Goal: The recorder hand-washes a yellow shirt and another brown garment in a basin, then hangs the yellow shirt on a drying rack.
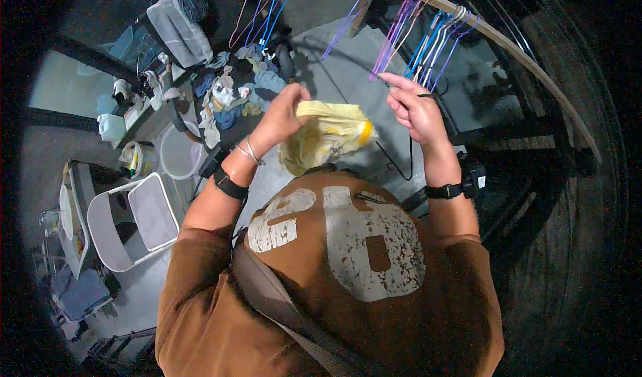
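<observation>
Before my chest, my left hand (pixel 286 110) grips the edge of a pale yellow cloth garment (pixel 333 133) with an orange patch at its right side. To the right, my right hand (pixel 414 106) is closed with a thin dark piece, seemingly part of a black hanger (pixel 410 161), running between its fingers. The black hanger's lower corner shows beneath that hand, beside the garment. Whether the hanger passes inside the cloth I cannot tell. Purple and pink hangers (pixel 396 31) hang from a wooden rail (pixel 446 0) just above my right hand; blue and white hangers (pixel 436 46) hang farther right.
A heap of small garments (pixel 235 88) lies at upper left, near a grey towel (pixel 180 26). Shoes (pixel 150 88) stand on a ledge left of it. Below are a clear plastic tub (pixel 181 151), a small bucket (pixel 138 159) and a white folding chair (pixel 113 231).
</observation>
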Demonstrator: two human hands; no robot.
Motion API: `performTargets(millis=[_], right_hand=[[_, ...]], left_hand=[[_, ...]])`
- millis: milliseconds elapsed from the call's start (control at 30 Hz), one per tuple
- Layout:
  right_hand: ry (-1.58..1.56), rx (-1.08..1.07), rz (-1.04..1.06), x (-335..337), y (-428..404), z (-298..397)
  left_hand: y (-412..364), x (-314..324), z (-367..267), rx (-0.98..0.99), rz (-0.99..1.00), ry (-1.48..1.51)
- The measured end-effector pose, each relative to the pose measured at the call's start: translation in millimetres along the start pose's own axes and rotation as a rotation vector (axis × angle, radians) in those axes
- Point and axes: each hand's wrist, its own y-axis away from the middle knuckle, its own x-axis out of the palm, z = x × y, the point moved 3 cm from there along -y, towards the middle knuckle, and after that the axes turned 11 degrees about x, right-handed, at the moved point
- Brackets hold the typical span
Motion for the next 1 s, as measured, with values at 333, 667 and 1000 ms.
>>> performTargets(millis=[333, 667, 1000], right_hand=[[0.375, 0.169, 0.246, 11, 12, -1], [0.620, -0.046, 0.331, 3, 41, 42], [0.702, -0.730, -0.524, -54, 45, 16]], left_hand=[[-6, -41, -6, -0.187, -0.324, -0.488], [11, 6, -70, -0.124, 0.603, 0.379], [1, 15, -87, -0.234, 0.537, 0.373]])
